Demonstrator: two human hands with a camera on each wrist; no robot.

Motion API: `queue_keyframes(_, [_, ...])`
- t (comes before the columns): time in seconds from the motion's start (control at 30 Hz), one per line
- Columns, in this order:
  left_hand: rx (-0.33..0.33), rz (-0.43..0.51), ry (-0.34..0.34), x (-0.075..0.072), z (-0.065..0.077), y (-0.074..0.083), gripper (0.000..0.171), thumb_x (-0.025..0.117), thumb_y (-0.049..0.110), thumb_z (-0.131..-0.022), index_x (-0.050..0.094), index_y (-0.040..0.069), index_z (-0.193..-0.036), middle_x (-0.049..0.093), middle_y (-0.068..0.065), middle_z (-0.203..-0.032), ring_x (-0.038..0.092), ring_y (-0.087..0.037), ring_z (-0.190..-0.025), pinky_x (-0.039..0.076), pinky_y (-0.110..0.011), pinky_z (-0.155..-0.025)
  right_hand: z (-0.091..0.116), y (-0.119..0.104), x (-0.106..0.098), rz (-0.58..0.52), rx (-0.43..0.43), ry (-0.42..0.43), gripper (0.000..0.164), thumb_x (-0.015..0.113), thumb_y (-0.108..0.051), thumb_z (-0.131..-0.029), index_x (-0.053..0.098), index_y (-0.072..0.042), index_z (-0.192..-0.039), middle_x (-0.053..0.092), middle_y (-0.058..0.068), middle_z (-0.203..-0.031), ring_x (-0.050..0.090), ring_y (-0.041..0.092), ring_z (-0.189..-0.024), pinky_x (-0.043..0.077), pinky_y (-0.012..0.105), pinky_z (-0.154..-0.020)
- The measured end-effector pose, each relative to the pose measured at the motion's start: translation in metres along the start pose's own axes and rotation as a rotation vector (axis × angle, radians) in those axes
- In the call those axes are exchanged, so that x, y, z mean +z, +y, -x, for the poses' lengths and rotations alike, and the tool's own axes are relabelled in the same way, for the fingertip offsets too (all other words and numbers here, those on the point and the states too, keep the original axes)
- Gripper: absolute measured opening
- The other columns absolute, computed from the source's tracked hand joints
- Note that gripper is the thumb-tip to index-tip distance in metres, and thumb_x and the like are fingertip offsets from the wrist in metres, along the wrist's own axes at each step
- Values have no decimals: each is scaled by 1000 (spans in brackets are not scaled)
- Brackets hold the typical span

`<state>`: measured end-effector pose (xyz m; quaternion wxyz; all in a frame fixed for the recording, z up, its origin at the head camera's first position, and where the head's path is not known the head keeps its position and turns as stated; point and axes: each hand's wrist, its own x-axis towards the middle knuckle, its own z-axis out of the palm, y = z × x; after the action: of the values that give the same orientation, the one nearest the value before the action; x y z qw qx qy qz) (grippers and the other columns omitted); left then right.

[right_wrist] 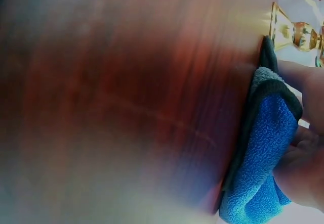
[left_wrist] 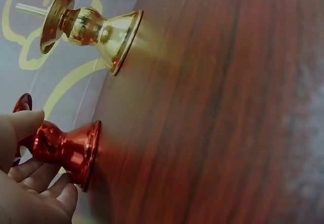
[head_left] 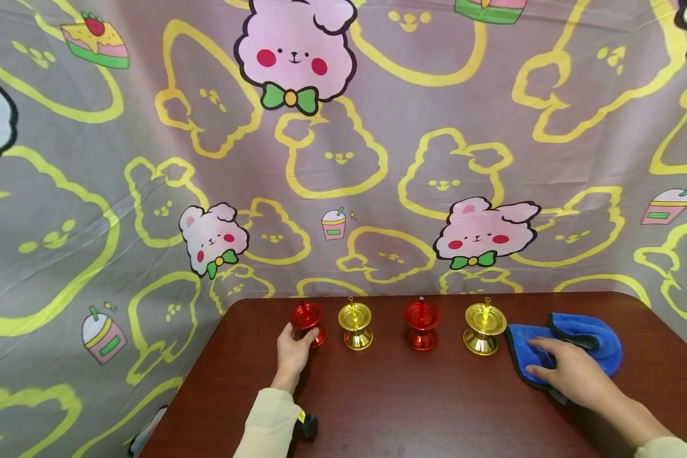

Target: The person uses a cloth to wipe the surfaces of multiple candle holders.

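Observation:
At the far left of the row stands a red metallic candle holder [head_left: 306, 314] with a dish top and flared foot. My left hand [head_left: 293, 353] grips it by the waist, thumb [left_wrist: 30, 122] on one side and fingers on the other. Its foot [left_wrist: 83, 155] is at the tabletop in the left wrist view. A blue towel [head_left: 603, 343] with dark edging lies folded at the right. My right hand [head_left: 575, 372] comes down over the towel with bent fingers and grips a fold of it; the fold partly hides the fingers in the right wrist view.
Right of the held one stand a gold candle holder [head_left: 357, 337], a second red one [head_left: 422, 337] and another gold one [head_left: 482, 343], close to the towel. They line the back of the brown table [head_left: 412, 407]. A patterned curtain [head_left: 389, 159] hangs right behind.

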<state>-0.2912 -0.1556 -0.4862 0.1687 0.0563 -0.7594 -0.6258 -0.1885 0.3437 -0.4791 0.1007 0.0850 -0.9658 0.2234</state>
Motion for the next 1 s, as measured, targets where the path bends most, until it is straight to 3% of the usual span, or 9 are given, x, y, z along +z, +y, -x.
queue_keyframes(0.37, [4,-87,54,1,-4,-3,28,76,4,-85,69,-5,-110,71,-20,-106,61,-33,-101,47,-41,-88,-3,-1,0,46,-34,21,47,86,-23,-78,71,4,-113,69,24,-110,60,49,-107,47,63,-87])
queue_keyframes(1.0, [42,-102,13,-8,-5,-6,26,79,5,-84,72,-4,-108,72,-17,-103,60,-33,-102,43,-45,-93,-4,0,0,44,-19,28,37,84,-12,-79,71,5,-109,68,23,-107,62,48,-103,48,63,-84])
